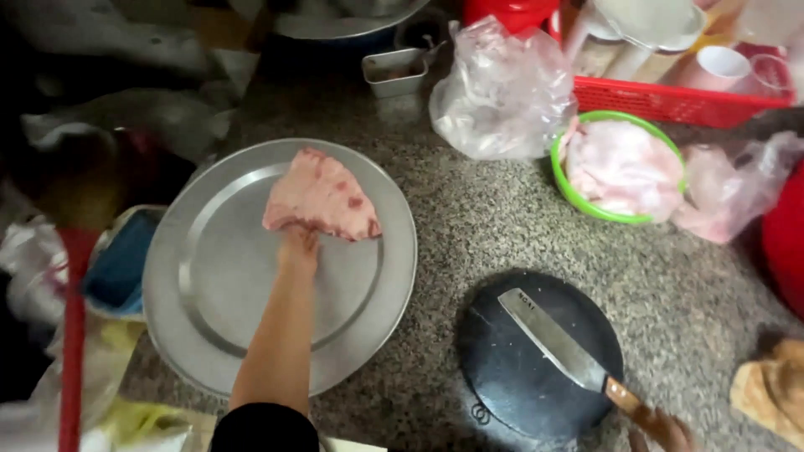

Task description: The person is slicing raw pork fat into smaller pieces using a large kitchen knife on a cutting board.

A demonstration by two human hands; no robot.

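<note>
Pink raw meat (322,197) lies on the steel tray (209,335), left hand (297,247) pinching its near edge; it looks limp and slick. Right hand (666,428) grips the knife (557,339) handle.

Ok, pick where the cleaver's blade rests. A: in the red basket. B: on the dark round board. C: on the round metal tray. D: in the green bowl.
B: the cleaver lies with its blade flat on the dark round board, its wooden handle at the right hand.
</note>
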